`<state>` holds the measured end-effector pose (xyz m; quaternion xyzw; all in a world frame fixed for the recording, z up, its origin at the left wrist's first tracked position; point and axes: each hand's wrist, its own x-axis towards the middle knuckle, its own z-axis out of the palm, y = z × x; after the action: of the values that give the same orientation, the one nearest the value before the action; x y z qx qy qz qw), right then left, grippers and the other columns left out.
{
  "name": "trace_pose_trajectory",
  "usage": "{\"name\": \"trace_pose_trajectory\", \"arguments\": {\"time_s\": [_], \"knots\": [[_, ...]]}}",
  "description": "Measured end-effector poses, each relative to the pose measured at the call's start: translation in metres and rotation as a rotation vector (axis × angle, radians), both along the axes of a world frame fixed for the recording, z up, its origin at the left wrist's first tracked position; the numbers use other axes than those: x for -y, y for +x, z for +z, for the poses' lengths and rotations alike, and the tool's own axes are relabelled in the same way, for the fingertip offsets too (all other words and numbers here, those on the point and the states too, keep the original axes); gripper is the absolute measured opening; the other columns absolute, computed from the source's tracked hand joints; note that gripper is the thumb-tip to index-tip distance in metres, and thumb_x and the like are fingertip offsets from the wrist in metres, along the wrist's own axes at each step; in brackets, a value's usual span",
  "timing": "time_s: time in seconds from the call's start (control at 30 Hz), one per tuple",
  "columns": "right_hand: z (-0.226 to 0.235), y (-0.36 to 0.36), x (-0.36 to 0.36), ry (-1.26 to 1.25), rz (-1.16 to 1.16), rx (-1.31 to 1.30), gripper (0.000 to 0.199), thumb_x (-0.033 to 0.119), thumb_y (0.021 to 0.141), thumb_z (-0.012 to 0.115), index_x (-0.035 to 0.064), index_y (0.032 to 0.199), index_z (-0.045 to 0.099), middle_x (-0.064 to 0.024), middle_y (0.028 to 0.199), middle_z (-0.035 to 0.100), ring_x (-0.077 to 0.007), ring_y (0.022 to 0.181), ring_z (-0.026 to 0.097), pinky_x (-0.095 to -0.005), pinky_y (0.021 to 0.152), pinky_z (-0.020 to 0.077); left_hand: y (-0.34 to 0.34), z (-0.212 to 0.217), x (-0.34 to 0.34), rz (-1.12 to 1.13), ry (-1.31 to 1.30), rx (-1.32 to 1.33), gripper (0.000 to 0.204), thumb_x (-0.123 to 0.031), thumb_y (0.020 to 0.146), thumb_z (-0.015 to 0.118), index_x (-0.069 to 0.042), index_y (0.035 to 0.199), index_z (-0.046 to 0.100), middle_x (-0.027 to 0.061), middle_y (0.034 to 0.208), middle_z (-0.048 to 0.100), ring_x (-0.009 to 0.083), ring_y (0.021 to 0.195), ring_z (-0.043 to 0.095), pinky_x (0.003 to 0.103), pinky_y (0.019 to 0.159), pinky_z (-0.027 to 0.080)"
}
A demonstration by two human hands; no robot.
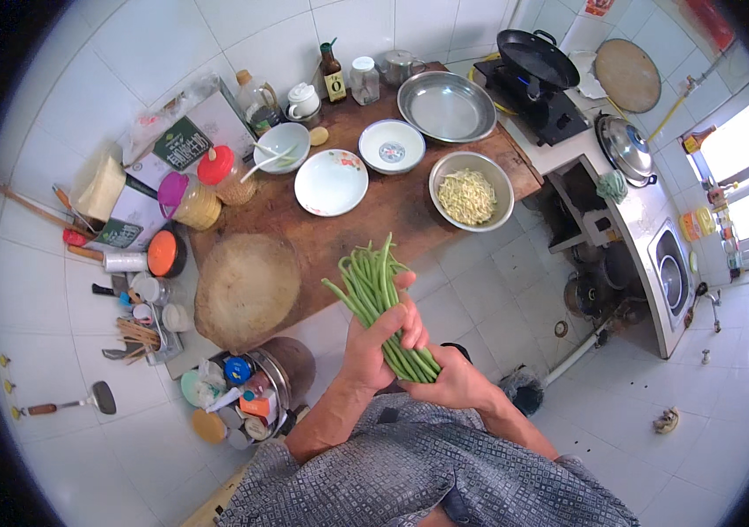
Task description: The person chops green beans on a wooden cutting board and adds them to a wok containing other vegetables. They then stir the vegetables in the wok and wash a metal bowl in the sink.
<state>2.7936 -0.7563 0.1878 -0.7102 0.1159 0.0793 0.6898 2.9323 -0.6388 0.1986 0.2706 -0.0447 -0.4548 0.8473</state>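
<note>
A bundle of long green beans (362,279) is held upright at a slant in front of my body, its loose tips fanning out toward the wooden table. My left hand (377,344) wraps round the middle of the bundle, fingers and thumb closed on it. Around its lower end my right hand (455,379) is closed too, touching the left. Nearest beyond the beans is a steel bowl (481,163) with pale chopped pieces in it. To the left lies a thick round cutting board (247,285).
On the wooden table (322,250) stand a floral white plate (330,183), a white bowl (391,139), a bowl with a spoon (279,140), a steel basin (446,104), jars and bottles. A wok (537,61) sits on the stove at the far right. Left of me is a cluttered container.
</note>
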Motion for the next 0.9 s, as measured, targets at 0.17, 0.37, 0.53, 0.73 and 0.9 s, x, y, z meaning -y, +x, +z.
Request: {"name": "trace_pose_trajectory", "arguments": {"time_s": [0.17,0.37,0.53,0.73,0.9], "knots": [[0.001,0.059,0.023,0.115,0.078,0.038,0.036,0.010,0.088,0.080,-0.0002,0.120,0.066,-0.0078,0.098,0.074,-0.0107,0.095,0.068,-0.0338,0.083,0.0566,0.041,0.016,0.016,0.098,0.052,0.176,0.049,-0.016,0.100,0.073,-0.004,0.143,0.053,-0.0005,0.077,0.051,0.0114,0.057,0.050,0.032,0.059,0.046],[-0.020,0.116,0.064,0.138,0.212,0.138,0.042,0.019,0.089,0.084,-0.0003,0.121,0.066,-0.0155,0.099,0.075,-0.0165,0.094,0.070,-0.0388,0.085,0.0571,0.066,0.009,0.049,0.344,0.220,0.338,0.051,-0.005,0.101,0.064,-0.004,0.149,0.049,-0.0007,0.076,0.047,0.0120,0.059,0.048,0.032,0.059,0.045],[-0.047,0.133,0.108,0.073,0.216,0.023,0.046,0.029,0.090,0.085,-0.0017,0.116,0.065,-0.0157,0.094,0.073,-0.0182,0.087,0.069,-0.0397,0.080,0.0561,0.089,-0.028,0.094,0.501,0.465,0.043,0.049,-0.011,0.105,0.064,-0.008,0.151,0.051,-0.0030,0.080,0.045,0.0086,0.062,0.043,0.030,0.062,0.043],[-0.072,0.130,0.158,0.069,0.226,-0.039,0.051,0.036,0.091,0.085,-0.0028,0.117,0.065,-0.0162,0.092,0.073,-0.0225,0.084,0.068,-0.0412,0.078,0.0548,0.092,-0.069,0.139,0.596,0.549,-0.118,0.046,-0.010,0.103,0.066,-0.010,0.147,0.053,0.0002,0.085,0.050,0.0111,0.067,0.049,0.033,0.064,0.045],[-0.095,0.128,0.190,0.055,0.247,-0.120,0.055,0.038,0.091,0.085,-0.0032,0.122,0.066,-0.0167,0.098,0.073,-0.0220,0.088,0.068,-0.0403,0.081,0.0550,0.090,-0.089,0.166,0.617,0.613,-0.148,0.046,-0.012,0.103,0.068,-0.012,0.146,0.053,0.0016,0.090,0.055,0.0122,0.070,0.052,0.034,0.065,0.047]]}}
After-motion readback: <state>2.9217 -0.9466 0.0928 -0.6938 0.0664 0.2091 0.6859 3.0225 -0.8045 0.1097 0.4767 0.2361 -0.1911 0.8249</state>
